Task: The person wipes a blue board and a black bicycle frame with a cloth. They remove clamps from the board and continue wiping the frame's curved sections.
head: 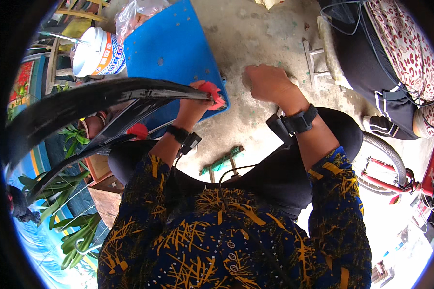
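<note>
My left hand grips the end of a long, glossy black strip that arcs away to the left. At that end, a red piece sits beside my fingers, over the corner of a blue panel. Lower down, other black strips run to the left, with a second red piece near them. My right hand is curled above the concrete floor, to the right of the panel. A blurred greyish patch shows at its fingers; whether it is something held is unclear.
A white bucket and a clear plastic bag are beside the blue panel. Potted plants line the left. On the right are a person's dark-trousered leg, a small stool and a red bicycle.
</note>
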Available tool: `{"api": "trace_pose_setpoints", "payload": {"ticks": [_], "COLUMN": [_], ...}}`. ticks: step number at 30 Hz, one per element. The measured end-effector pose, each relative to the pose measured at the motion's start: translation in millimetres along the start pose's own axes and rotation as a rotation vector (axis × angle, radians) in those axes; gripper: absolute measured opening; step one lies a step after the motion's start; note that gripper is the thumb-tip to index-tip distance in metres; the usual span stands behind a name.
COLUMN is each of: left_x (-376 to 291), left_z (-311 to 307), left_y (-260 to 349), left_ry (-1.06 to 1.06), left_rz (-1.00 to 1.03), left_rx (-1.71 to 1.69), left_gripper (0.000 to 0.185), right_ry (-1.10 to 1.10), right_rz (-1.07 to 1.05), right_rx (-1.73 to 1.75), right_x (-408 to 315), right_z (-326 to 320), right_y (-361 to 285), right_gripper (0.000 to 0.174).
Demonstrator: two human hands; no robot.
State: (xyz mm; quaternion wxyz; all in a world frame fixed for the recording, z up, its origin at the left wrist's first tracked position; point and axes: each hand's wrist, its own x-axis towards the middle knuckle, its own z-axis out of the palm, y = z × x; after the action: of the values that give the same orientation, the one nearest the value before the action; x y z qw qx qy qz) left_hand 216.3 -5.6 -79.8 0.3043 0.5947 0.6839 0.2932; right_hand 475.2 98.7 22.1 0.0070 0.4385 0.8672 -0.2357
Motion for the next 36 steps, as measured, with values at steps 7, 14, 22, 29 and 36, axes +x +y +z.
{"api": "trace_pose_setpoints", "payload": {"ticks": [7, 14, 22, 29, 36], "left_x": [-20.7, -39.8, -34.3, -26.7, -29.4], "left_z": [-29.2, -30.1, -27.2, -25.9, -27.3], "left_y": [21.1, 53.6, 65.8, 68.2, 71.1], "left_ry": [0.099, 0.123, 0.193, 0.14, 0.117], "left_rz": [0.143, -0.099, 0.182, 0.249, 0.223], "left_rx": [-0.194, -0.475, 0.017, 0.228, 0.174], "left_gripper": [0.058, 0.044, 0.054, 0.058, 0.056], "right_ry": [-0.178, -0.172, -0.249, -0.134, -0.389], "right_rz": [0.041, 0.273, 0.202, -0.611, -0.334], "right_rx": [0.062, 0.781, 1.092, 0.26, 0.53], "right_x": [6.9, 39.3, 86.3, 130.6, 131.0], "right_z": [1.5, 53.7, 163.8, 220.7, 204.3], "right_y": [2.2, 23.7, 6.4, 5.2, 10.1], "right_gripper": [0.039, 0.043, 0.036, 0.028, 0.028]}}
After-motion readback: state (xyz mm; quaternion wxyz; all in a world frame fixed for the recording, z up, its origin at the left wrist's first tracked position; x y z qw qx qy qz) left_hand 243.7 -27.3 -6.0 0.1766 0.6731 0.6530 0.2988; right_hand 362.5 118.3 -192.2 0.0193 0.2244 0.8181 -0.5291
